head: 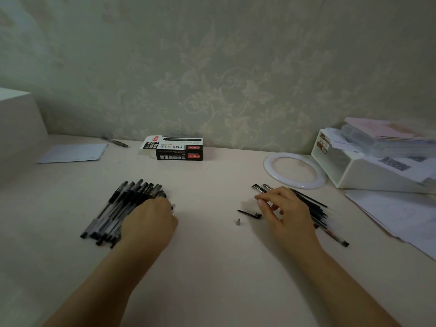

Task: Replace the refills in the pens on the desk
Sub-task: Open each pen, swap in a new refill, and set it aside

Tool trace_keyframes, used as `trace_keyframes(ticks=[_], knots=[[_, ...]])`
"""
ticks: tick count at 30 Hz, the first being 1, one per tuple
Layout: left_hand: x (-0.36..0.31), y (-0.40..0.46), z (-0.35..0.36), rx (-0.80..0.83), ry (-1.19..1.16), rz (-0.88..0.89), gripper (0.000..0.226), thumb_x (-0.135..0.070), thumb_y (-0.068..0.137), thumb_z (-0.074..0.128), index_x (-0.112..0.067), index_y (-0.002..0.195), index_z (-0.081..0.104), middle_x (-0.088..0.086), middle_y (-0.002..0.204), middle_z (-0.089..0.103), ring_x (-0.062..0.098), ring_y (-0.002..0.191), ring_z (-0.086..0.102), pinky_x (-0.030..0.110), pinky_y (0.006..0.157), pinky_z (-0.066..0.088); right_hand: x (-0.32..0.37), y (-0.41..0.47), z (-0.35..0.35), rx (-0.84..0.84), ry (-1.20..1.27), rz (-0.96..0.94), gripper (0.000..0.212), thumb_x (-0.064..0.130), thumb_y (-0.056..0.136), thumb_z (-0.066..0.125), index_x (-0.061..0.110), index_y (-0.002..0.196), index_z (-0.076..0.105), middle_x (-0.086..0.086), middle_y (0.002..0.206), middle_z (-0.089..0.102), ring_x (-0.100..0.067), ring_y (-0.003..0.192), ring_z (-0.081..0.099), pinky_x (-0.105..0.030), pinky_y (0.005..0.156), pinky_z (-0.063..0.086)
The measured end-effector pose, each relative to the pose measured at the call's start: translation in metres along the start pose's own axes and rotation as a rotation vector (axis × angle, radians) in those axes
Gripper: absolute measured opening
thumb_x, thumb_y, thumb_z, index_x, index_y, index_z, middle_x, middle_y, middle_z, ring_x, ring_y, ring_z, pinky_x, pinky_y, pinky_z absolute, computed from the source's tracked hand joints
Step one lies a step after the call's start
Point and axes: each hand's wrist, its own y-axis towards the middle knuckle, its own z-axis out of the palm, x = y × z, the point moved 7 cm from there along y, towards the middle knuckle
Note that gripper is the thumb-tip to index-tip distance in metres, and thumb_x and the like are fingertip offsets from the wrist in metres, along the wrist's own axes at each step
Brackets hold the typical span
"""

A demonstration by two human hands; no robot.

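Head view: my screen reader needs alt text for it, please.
A person's left hand rests on a pile of black pens on a pale desk, while the right hand reaches over loose refills. A pen cap and tip lie between.

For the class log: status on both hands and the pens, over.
Left hand on pen pile, grip unclear. Right hand loosely curled over refills. Cap and tip loose between. Nothing in the way.
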Motion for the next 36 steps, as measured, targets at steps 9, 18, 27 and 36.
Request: trace_keyframes(ticks=[9, 18, 27, 36], knots=[[-0.045, -0.003, -0.003, 0.014, -1.259, 0.147, 0.019, -0.023, 0.101, 0.045, -0.011, 0.088, 0.052, -0.003, 0.068, 0.059, 0.007, 0.048, 0.045, 0.018, 0.041, 0.038, 0.007, 0.001, 0.004, 0.008, 0.455, 0.209, 0.013, 0.017, 0.091, 0.067, 0.025, 0.091, 0.076, 0.012, 0.080, 0.071, -0.004, 0.071, 0.064, -0.013, 0.064, 0.048], [-0.083, -0.012, 0.022, 0.197, -1.630, 0.265, 0.015, -0.027, 0.096, 0.054, -0.018, 0.084, 0.056, 0.001, 0.066, 0.052, 0.009, 0.053, 0.049, 0.018, 0.047, 0.041, 0.031, -0.015, 0.042, 0.385, 0.718, 0.329, 0.011, 0.026, 0.086, 0.074, 0.016, 0.082, 0.072, -0.008, 0.074, 0.073, -0.014, 0.064, 0.065, -0.022, 0.060, 0.050], [-0.084, -0.012, 0.037, 0.411, -1.436, 0.217, 0.024, -0.026, 0.103, 0.042, -0.007, 0.102, 0.056, 0.000, 0.067, 0.049, 0.008, 0.043, 0.032, 0.018, 0.039, 0.025, 0.009, -0.009, 0.036, 0.224, 1.032, 0.620, 0.010, 0.009, 0.096, 0.057, 0.009, 0.089, 0.063, -0.007, 0.072, 0.067, -0.008, 0.051, 0.055, -0.016, 0.048, 0.046], [-0.036, 0.022, 0.027, 0.003, -0.957, 0.173, 0.018, -0.028, 0.098, 0.052, -0.020, 0.087, 0.063, -0.005, 0.062, 0.056, 0.013, 0.051, 0.047, 0.025, 0.050, 0.040, -0.011, -0.006, 0.029, -0.025, 1.229, 0.700, 0.011, 0.008, 0.102, 0.044, 0.004, 0.096, 0.052, -0.014, 0.083, 0.073, -0.022, 0.074, 0.073, -0.023, 0.062, 0.057]])
